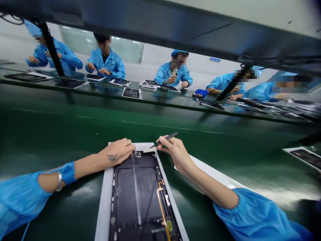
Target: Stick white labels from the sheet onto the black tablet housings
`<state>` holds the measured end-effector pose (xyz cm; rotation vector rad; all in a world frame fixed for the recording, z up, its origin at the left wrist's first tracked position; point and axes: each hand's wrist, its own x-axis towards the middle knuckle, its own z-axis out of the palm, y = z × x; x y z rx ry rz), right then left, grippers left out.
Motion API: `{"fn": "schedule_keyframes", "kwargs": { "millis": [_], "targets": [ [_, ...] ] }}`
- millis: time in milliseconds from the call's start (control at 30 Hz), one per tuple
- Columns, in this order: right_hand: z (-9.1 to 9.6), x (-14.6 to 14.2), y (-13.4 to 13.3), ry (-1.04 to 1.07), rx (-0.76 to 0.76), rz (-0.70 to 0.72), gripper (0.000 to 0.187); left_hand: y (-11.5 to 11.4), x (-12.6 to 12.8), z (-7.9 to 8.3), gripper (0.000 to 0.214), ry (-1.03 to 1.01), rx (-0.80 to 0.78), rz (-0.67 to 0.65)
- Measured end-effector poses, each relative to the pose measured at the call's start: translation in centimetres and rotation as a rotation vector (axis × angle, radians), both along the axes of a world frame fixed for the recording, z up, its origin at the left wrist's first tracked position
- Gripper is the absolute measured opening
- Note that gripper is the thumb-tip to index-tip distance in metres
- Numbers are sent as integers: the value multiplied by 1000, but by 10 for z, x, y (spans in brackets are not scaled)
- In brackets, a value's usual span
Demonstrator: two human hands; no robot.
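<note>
An opened tablet (147, 197), its dark inside with a board and an orange flex cable (162, 204) facing up, lies on a white sheet (101, 207) in front of me. My left hand (119, 152) rests over its top left corner. The left fingers are bent together near a small circuit strip (136, 154), and their tips and thumb are mostly hidden. In my right hand (174, 149) is a pair of dark tweezers (165, 139), pinched between thumb and fingers. The tweezers' tip points down-left, close above a pale strip (149, 150) at the tablet's top edge.
Another white sheet (215, 172) lies under my right forearm. At the right edge sits another opened tablet (307, 156). Across the green bench (75, 124), several co-workers in blue work at tablets. A grey shelf (150, 30) hangs overhead, with dark posts (52, 50) below it.
</note>
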<state>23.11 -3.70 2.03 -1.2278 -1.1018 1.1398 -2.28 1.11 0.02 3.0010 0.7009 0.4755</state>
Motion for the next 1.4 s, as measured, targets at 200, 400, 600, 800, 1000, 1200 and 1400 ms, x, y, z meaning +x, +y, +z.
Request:
{"fn": "schedule_keyframes", "kwargs": {
  "millis": [200, 400, 600, 800, 1000, 1200, 1400],
  "targets": [
    [-8, 3, -10, -10, -64, 43, 37, 0, 2, -7, 33, -124, -86, -141],
    [-7, 6, -8, -29, -96, 58, 36, -1, 6, -10, 32, -140, -100, -125],
    [-7, 7, -8, -29, -99, 68, 37, 0, 7, -13, 30, -168, -86, -141],
    [-7, 6, -9, -47, -99, 60, 37, 0, 7, -11, 32, -142, -117, -125],
    [-7, 5, -10, -27, -91, 44, 36, 0, 7, -10, 31, -150, -104, -133],
    [-6, 4, -11, -49, -86, 44, 37, 1, 7, -10, 31, -147, -121, -130],
    [-5, 3, -11, -69, -93, 45, 39, 0, 8, -10, 33, -137, -136, -121]
  ]
}}
